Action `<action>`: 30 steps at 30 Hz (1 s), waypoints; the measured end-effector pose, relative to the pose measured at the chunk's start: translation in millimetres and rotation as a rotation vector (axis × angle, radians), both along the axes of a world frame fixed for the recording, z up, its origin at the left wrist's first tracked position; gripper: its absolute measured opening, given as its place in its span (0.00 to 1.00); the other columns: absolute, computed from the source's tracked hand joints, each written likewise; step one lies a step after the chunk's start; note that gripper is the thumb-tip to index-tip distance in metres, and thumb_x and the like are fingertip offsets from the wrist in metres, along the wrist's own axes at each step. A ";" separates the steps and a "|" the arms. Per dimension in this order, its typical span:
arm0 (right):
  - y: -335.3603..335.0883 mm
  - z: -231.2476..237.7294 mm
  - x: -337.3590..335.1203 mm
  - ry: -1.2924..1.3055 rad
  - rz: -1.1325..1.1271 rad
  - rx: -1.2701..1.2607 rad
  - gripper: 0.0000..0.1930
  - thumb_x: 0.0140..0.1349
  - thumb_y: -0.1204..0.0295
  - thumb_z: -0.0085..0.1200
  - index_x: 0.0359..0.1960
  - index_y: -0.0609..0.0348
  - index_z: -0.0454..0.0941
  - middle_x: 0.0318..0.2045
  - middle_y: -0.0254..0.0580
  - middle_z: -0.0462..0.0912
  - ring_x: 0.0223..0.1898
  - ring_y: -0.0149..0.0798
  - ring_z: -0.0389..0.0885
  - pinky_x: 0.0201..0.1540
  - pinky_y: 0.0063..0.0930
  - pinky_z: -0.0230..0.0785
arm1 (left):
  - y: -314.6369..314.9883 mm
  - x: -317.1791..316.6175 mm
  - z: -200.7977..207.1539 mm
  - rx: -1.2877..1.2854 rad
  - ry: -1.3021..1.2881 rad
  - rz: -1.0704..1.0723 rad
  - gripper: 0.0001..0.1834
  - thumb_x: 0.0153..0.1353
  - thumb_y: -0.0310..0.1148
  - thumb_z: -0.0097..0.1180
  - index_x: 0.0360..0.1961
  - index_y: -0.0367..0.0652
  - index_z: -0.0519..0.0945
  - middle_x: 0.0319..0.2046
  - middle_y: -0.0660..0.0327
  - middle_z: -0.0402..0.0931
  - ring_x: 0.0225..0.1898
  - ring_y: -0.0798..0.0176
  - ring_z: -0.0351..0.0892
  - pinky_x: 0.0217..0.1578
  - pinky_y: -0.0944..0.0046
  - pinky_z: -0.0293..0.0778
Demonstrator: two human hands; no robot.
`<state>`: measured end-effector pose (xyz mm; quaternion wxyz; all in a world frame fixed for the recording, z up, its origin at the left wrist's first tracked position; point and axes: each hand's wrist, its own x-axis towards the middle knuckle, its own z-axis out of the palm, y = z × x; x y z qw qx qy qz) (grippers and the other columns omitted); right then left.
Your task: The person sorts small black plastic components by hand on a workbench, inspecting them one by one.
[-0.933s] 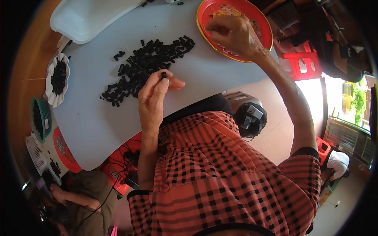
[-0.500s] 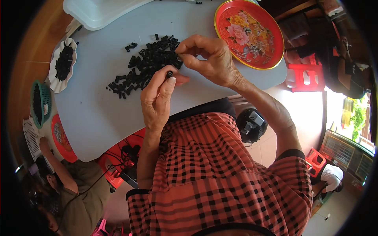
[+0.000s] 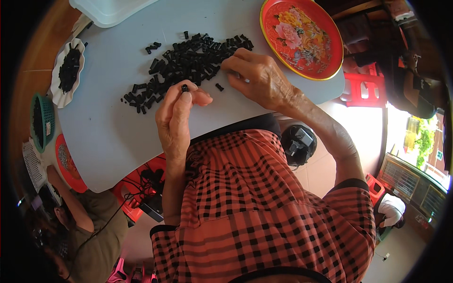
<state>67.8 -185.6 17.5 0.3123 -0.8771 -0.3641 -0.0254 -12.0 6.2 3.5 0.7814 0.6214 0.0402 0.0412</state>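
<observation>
Between the thumb and forefinger of my left hand [image 3: 175,123] I pinch a small black cylindrical piece [image 3: 184,88], its round end facing up. A heap of similar black plastic pieces [image 3: 188,63] lies just beyond that hand. My right hand [image 3: 264,78] is at the heap's right edge, with the fingers bent together; whether a tiny part is between them is hidden. One loose black piece [image 3: 219,87] rests on the table between my hands. A round red floral tray [image 3: 264,35] with a gold rim holds many small silvery metal parts [image 3: 302,59], beyond my right hand.
The pieces lie on a pale grey-blue table [image 3: 108,141]. A white tub [image 3: 101,21] is at the far left. Along the left side are a scalloped white dish [image 3: 80,82], a green basket [image 3: 50,123] and another red tray [image 3: 75,179]. A co-worker's arm [image 3: 71,198] is at lower left.
My hands have moved apart: the left slightly leftward with its black piece, the right slightly rightward. More black pieces and one loose piece now show between and beyond them. The view has shifted slightly.
</observation>
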 end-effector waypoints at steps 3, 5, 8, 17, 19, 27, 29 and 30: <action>3.2 8.2 -8.1 0.061 0.017 0.043 0.09 0.51 0.77 0.57 0.35 0.60 0.76 0.29 0.42 0.75 0.25 0.43 0.78 0.27 0.33 0.71 | 0.2 -0.8 -1.4 0.026 -0.017 0.006 0.14 0.67 0.33 0.42 0.38 0.30 0.75 0.28 0.58 0.79 0.34 0.69 0.74 0.41 0.69 0.68; 7.2 9.3 -12.6 0.027 0.098 -0.001 0.10 0.51 0.76 0.58 0.36 0.60 0.76 0.29 0.42 0.75 0.27 0.44 0.78 0.28 0.34 0.71 | -0.4 -1.3 -0.8 0.038 -0.023 0.013 0.14 0.67 0.33 0.42 0.38 0.31 0.75 0.28 0.58 0.78 0.34 0.70 0.74 0.41 0.70 0.68; 9.5 2.4 -15.8 -0.091 0.113 -0.149 0.11 0.50 0.76 0.58 0.36 0.59 0.76 0.29 0.41 0.74 0.28 0.44 0.78 0.28 0.35 0.71 | -2.2 -1.2 1.9 0.054 -0.017 0.003 0.14 0.67 0.33 0.43 0.38 0.31 0.75 0.28 0.59 0.78 0.33 0.71 0.73 0.40 0.71 0.67; 13.5 4.1 -16.4 0.080 0.103 0.010 0.11 0.51 0.78 0.56 0.38 0.60 0.76 0.30 0.42 0.75 0.26 0.43 0.78 0.27 0.32 0.72 | -0.5 0.4 3.0 0.017 0.075 0.026 0.13 0.67 0.33 0.43 0.39 0.31 0.74 0.27 0.58 0.77 0.33 0.69 0.73 0.40 0.71 0.67; 16.2 3.1 -17.7 0.122 0.097 0.050 0.11 0.51 0.78 0.56 0.38 0.60 0.76 0.30 0.42 0.75 0.26 0.43 0.78 0.27 0.32 0.72 | 3.4 1.2 3.4 -0.123 0.044 0.002 0.13 0.66 0.31 0.42 0.41 0.29 0.72 0.26 0.57 0.77 0.34 0.65 0.74 0.42 0.66 0.68; 33.0 -1.2 -19.2 0.092 0.141 0.070 0.11 0.51 0.75 0.58 0.38 0.59 0.76 0.29 0.41 0.75 0.27 0.43 0.78 0.29 0.33 0.72 | 36.5 -6.4 19.1 -0.061 -0.098 0.138 0.14 0.65 0.32 0.42 0.42 0.29 0.70 0.24 0.55 0.74 0.35 0.58 0.72 0.43 0.58 0.67; 39.9 -5.0 -20.0 0.049 0.159 0.065 0.11 0.51 0.74 0.58 0.38 0.59 0.76 0.29 0.40 0.74 0.27 0.43 0.78 0.29 0.34 0.72 | 36.8 -8.2 17.9 -0.051 -0.100 0.155 0.13 0.65 0.31 0.43 0.42 0.29 0.70 0.24 0.55 0.74 0.35 0.58 0.72 0.44 0.58 0.67; 43.1 -6.6 -19.6 0.005 0.176 0.061 0.11 0.51 0.73 0.59 0.38 0.58 0.75 0.29 0.40 0.74 0.27 0.43 0.78 0.29 0.34 0.72 | 34.8 -9.1 16.6 -0.056 -0.086 0.157 0.13 0.65 0.31 0.43 0.42 0.29 0.70 0.24 0.55 0.74 0.35 0.58 0.72 0.44 0.58 0.67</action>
